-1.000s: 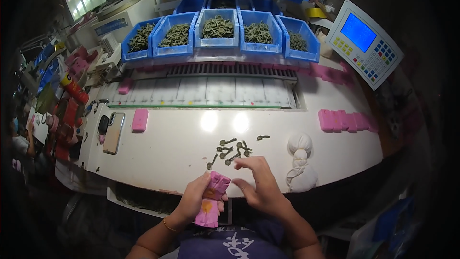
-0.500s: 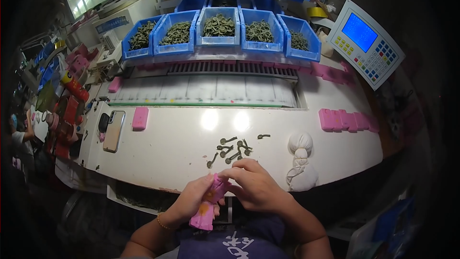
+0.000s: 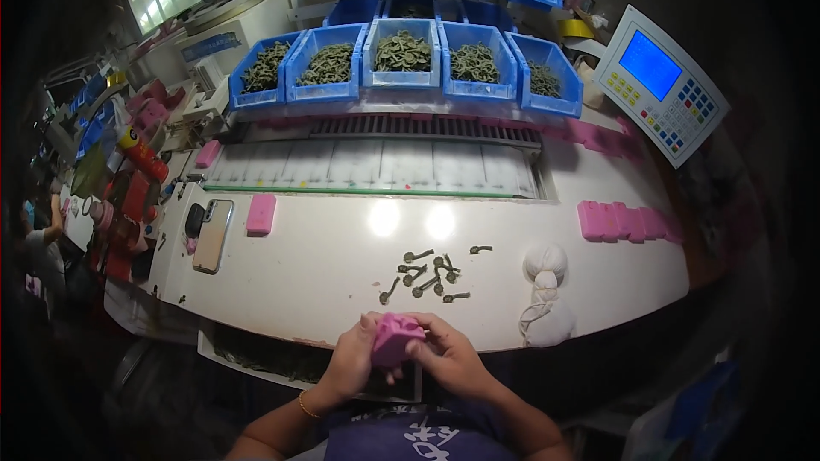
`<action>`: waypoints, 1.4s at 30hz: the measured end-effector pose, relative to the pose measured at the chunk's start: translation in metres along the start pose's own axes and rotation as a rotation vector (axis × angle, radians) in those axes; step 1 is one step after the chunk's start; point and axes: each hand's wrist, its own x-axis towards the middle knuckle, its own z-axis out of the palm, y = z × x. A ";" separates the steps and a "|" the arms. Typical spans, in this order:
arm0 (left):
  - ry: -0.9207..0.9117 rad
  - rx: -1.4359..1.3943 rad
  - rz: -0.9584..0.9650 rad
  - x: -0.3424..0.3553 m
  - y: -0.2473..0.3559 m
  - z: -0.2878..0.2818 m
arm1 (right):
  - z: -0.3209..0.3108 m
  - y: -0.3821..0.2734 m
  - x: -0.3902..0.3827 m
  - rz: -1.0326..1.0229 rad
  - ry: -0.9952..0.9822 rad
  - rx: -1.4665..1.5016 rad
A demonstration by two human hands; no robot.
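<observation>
Fingers (image 3: 389, 373) of left hand (image 3: 350, 367) and right hand (image 3: 448, 357) closed round pink block (image 3: 395, 338), at desk (image 3: 325, 273) edge; small dark parts (image 3: 427, 271) beyond.

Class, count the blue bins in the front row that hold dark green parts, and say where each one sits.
5, side by side above the white table: far left, next, middle, right of middle, far right. More bins behind are partly hidden.
</observation>
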 end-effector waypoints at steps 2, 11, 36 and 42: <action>0.057 0.253 0.220 -0.003 -0.005 0.004 | 0.002 0.006 0.001 -0.001 0.099 0.207; 0.104 0.461 0.661 -0.001 -0.001 -0.001 | -0.007 -0.006 0.004 -0.288 0.082 -0.151; 1.201 1.438 0.602 0.171 0.112 -0.284 | -0.037 0.039 0.003 -0.697 0.497 -0.757; 1.254 1.504 0.335 0.179 0.099 -0.293 | -0.031 0.034 0.003 -0.658 0.526 -0.723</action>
